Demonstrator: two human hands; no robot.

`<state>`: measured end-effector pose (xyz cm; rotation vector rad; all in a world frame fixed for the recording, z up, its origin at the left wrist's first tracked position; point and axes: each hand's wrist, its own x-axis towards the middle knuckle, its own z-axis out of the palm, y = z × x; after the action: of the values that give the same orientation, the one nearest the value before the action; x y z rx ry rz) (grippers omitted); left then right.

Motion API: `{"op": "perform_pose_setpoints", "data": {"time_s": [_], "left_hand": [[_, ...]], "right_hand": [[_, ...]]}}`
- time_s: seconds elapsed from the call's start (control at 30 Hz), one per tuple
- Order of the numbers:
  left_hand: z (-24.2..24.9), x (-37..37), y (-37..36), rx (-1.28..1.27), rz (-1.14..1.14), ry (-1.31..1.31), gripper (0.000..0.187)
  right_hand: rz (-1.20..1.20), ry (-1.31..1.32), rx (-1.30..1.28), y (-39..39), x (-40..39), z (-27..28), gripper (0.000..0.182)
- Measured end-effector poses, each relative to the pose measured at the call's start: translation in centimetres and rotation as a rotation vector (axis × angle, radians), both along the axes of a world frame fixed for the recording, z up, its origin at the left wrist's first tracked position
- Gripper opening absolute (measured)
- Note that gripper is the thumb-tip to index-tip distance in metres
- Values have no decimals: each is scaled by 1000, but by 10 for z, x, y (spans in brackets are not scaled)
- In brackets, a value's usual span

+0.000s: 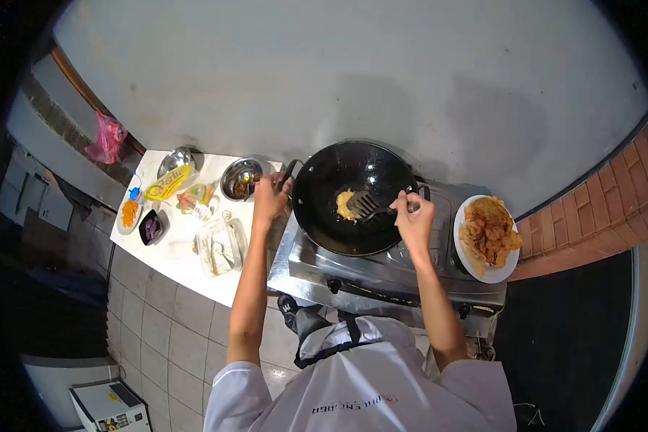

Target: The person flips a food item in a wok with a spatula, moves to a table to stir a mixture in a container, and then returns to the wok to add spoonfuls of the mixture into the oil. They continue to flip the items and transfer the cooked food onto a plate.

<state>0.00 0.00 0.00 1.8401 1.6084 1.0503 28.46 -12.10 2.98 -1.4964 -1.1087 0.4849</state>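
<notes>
A black wok (338, 234) stands on the steel gas stove (309, 268). My left hand (269, 198) is closed at the wok's left handle (289, 170). In my right hand (415, 213) is the handle of a black slotted spatula (363, 206), its blade low inside the wok. The blade touches the right side of a small, pale golden piece of food (345, 204) and partly covers it.
Right of the wok, a white plate (459, 253) holds fried food (489, 232). On the white table (164, 258) at left are metal bowls (227, 189), a clear container (218, 248), a yellow packet (167, 183), a dark bowl (151, 227) and a plate of orange pieces (129, 214).
</notes>
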Motion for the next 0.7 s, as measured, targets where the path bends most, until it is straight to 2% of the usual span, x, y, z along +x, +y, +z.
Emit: {"op": "perform_pose_setpoints", "data": {"time_s": [0.17,0.23,0.43,0.53,0.7], "left_hand": [[-11,-3,3,94,5,63,30],[-15,-2,2,121,-5,44,30],[-5,-2,-3,97,-7,72,32],[-8,-2,-2,99,-10,86,34],[-6,1,-2,95,-3,81,33]], "right_hand": [[95,188,-73,-5,-21,-5,27],[108,185,-74,-3,-25,-14,24],[121,-20,135,3,-31,-34,19],[196,-87,62,0,-26,-34,18],[187,-60,48,-1,-27,-34,15]]}}
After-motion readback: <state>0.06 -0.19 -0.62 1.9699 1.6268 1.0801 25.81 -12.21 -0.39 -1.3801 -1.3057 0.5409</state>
